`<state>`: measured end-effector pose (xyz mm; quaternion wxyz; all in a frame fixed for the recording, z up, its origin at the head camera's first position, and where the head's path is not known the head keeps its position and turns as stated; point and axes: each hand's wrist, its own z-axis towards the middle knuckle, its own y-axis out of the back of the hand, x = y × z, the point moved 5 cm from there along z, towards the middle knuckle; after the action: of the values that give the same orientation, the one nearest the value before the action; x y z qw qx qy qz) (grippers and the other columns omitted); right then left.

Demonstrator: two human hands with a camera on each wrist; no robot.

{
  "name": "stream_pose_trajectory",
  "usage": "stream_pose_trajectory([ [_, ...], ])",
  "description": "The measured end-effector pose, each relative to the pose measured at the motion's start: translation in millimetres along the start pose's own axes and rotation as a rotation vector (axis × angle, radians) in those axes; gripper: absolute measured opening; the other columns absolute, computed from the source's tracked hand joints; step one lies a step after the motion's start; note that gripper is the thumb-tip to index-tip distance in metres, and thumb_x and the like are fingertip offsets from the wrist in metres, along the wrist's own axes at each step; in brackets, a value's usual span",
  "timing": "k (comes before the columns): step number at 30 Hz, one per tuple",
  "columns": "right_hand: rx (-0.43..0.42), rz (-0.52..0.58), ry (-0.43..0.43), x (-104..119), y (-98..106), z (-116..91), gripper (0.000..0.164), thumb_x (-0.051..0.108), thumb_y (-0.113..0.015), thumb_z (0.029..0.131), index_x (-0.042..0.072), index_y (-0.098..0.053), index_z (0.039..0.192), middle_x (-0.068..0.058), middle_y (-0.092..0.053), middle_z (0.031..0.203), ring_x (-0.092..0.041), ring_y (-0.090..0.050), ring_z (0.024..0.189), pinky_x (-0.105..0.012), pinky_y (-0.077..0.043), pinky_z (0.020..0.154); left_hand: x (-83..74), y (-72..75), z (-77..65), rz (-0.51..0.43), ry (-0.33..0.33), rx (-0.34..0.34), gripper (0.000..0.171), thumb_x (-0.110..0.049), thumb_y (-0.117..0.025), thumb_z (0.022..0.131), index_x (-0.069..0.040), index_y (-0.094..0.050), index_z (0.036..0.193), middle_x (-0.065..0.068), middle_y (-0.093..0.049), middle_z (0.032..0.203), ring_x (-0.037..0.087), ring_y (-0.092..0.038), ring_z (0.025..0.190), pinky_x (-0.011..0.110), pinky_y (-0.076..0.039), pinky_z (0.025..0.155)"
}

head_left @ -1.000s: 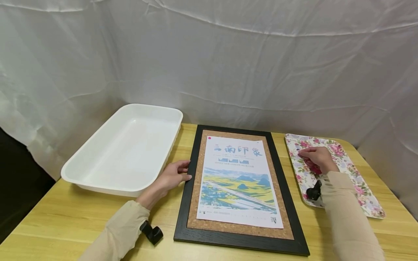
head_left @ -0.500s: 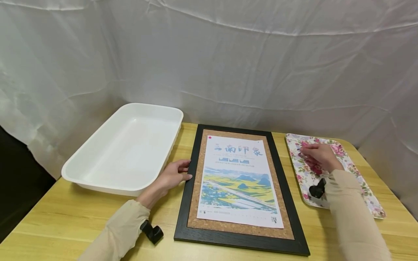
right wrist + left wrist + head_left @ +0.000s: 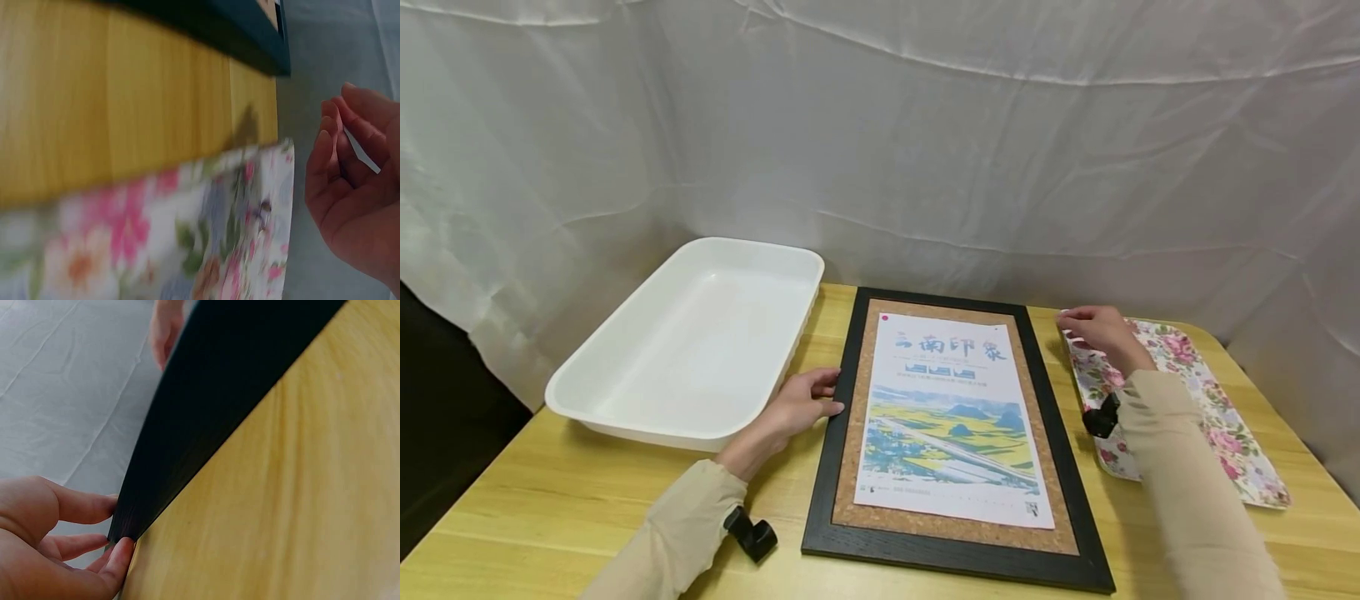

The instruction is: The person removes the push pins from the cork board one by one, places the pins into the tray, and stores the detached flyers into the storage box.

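A black-framed corkboard (image 3: 846,450) lies on the table with a printed landscape poster (image 3: 951,433) on it. A round pink pin head (image 3: 884,317) shows at the poster's upper left corner; a tiny dark dot marks the upper right. My left hand (image 3: 801,404) touches the frame's left outer edge with thumb and fingertips, seen closer in the left wrist view. My right hand (image 3: 1105,332) is above the far left corner of the floral tray (image 3: 1225,417), thumb and fingertips drawn together. I cannot tell whether something small sits between them.
A deep white plastic tray (image 3: 700,333) stands left of the corkboard. A small dark item (image 3: 265,206) lies on the floral tray. Grey-white cloth (image 3: 970,150) hangs behind the wooden table (image 3: 550,500).
My right hand has moved from over the floral tray leftward and away from me to its far left corner. My left hand keeps its place at the frame.
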<state>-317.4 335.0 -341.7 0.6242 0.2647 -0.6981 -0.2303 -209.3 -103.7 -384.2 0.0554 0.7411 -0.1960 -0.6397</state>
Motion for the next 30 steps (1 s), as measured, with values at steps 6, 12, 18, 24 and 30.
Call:
stream_pose_trajectory([
  [6, 0.039, -0.006, 0.021, 31, -23, 8, 0.046, 0.028, -0.051, 0.101, -0.009, -0.054, 0.128, -0.026, -0.053, 0.123, -0.033, -0.054, 0.105, -0.042, -0.048, 0.088, 0.5, -0.4, 0.4, -0.002, 0.005, -0.004, 0.058, 0.004, -0.063, 0.089, 0.003, -0.043, 0.143, 0.019, -0.051, 0.135, 0.032, -0.049, 0.118, 0.043, -0.045, 0.091],
  [12, 0.055, 0.011, 0.015, 55, -44, 18, 0.039, 0.024, -0.053, 0.100, -0.007, -0.058, 0.124, -0.025, -0.056, 0.117, -0.032, -0.055, 0.097, -0.043, -0.047, 0.088, 0.0, -1.0, 0.6, -0.003, 0.010, -0.005, 0.058, 0.003, -0.064, 0.089, 0.003, -0.043, 0.143, 0.018, -0.052, 0.134, 0.031, -0.049, 0.118, 0.042, -0.045, 0.091],
  [18, 0.085, -0.010, 0.006, 80, -73, 28, 0.034, 0.021, -0.057, 0.098, -0.005, -0.061, 0.121, -0.023, -0.058, 0.115, -0.032, -0.054, 0.096, -0.042, -0.047, 0.087, 0.5, 0.3, -1.0, -0.006, 0.009, -0.011, 0.058, 0.004, -0.064, 0.088, 0.003, -0.044, 0.142, 0.019, -0.052, 0.134, 0.032, -0.050, 0.118, 0.042, -0.045, 0.090],
  [24, 0.111, 0.003, -0.021, 105, -100, 36, 0.034, 0.023, -0.061, 0.096, 0.000, -0.062, 0.121, -0.017, -0.059, 0.116, -0.028, -0.054, 0.097, -0.040, -0.047, 0.088, 1.7, 1.1, -1.8, -0.008, 0.009, -0.018, 0.058, 0.005, -0.064, 0.088, 0.003, -0.043, 0.142, 0.019, -0.052, 0.134, 0.031, -0.050, 0.117, 0.042, -0.046, 0.090],
  [30, 0.131, 0.044, -0.021, 119, -126, 41, 0.032, 0.018, -0.063, 0.095, 0.002, -0.063, 0.122, -0.016, -0.059, 0.122, -0.029, -0.056, 0.103, -0.040, -0.047, 0.091, 1.7, 0.4, -1.1, -0.011, 0.000, -0.017, 0.058, 0.005, -0.064, 0.088, 0.003, -0.044, 0.142, 0.018, -0.052, 0.135, 0.031, -0.050, 0.117, 0.042, -0.046, 0.090],
])
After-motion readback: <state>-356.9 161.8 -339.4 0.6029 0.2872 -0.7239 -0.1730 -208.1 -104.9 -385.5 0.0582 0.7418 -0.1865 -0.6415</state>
